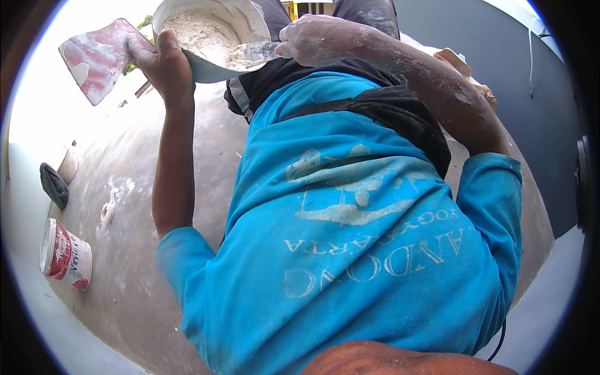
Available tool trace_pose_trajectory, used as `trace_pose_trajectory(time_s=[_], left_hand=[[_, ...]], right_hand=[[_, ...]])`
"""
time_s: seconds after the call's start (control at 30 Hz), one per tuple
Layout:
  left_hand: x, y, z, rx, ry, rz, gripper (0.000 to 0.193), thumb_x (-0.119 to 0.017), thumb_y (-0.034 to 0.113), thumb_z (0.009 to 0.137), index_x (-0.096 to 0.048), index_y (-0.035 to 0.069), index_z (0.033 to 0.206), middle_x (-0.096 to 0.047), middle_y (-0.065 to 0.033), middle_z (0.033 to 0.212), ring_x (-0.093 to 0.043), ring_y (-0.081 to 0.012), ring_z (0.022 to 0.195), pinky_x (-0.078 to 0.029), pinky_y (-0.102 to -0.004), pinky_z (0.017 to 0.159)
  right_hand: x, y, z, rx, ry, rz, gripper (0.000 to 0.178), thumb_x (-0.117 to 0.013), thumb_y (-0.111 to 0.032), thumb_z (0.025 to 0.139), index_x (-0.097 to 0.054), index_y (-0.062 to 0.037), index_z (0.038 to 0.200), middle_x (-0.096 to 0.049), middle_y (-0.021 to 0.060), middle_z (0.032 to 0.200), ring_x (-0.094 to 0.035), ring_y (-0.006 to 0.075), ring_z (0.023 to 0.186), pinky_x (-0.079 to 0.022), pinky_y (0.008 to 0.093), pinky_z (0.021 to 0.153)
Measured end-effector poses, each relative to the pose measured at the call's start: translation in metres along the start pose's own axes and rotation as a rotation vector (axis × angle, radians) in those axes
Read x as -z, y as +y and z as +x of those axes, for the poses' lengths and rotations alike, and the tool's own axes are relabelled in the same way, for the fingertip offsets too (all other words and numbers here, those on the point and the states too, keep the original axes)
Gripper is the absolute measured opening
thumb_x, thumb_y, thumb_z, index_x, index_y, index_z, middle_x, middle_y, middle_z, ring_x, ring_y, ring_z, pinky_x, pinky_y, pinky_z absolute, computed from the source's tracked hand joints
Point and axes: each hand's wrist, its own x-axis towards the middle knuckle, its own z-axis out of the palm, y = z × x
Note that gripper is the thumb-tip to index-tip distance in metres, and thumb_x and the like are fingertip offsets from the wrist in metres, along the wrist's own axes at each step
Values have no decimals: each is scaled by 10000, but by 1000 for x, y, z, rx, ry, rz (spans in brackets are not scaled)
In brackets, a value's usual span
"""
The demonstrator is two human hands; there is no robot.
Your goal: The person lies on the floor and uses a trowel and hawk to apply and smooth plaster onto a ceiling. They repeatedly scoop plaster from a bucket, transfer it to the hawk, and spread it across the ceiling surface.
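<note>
At the top, a pale bucket (214, 73) is tilted so that its mouth shows, with whitish powder or paste (195, 30) inside. My left hand (167, 67) is closed at its left side, the thumb by the rim. Those fingers also grip a flat red board (107, 57) smeared with white, which sticks out to the left. My right hand (317, 41), dusted white, is closed around a putty knife, its handle hidden in the fist. The wide blade (261, 51) reaches over the rim into the bucket, against the whitish material.
On the dusty grey floor (134, 262) at left stand a red-and-white paint pail (70, 257), a small pale ring (107, 214) and a dark object (54, 185). A dark grey wall (500, 81) rises at right. Beside my right forearm lies a crumpled tan bag (459, 62).
</note>
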Motion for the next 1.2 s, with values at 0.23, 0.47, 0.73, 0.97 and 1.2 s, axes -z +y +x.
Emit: trace_pose_trajectory(time_s=[0.23,0.47,0.73,0.97,1.2], left_hand=[[3,-2,6,0,18,20,808,-547,198,812,-145,-190,1395,-237,-346,1444,-253,-404,1378,-205,-399,1140],[19,-5,7,4,23,68,773,-541,211,830,-185,-175,1397,-259,-338,1435,-304,-408,1353,-241,-407,1125],[37,-7,-1,-92,0,188,775,-528,223,834,-173,-167,1401,-179,-322,1471,-172,-392,1409,-175,-413,1153],[54,-28,-5,68,50,154,727,-475,204,871,-154,-173,1402,-169,-322,1474,-162,-385,1410,-160,-409,1153],[111,-127,5,543,38,-84,563,-475,216,889,-344,-118,1323,-429,-223,1295,-454,-277,1191,-362,-380,1005]], right_hand=[[0,6,6,-383,-269,1238,453,-515,-434,957,-649,-11,1046,-627,80,736,-623,125,621,-510,224,489],[1,-8,11,-337,-477,1851,455,-523,-435,955,-639,-2,1036,-635,95,759,-600,109,573,-487,187,463],[-32,-30,45,-186,-534,1843,436,-490,-371,981,-605,41,1062,-653,148,834,-665,158,660,-560,239,512],[22,-57,47,-326,-485,1686,428,-377,-322,1029,-477,77,1148,-509,33,738,-464,41,512,-436,160,405],[17,-52,54,-379,-472,1770,455,-305,-304,1044,-452,100,1192,-466,30,767,-436,19,557,-393,131,408]])
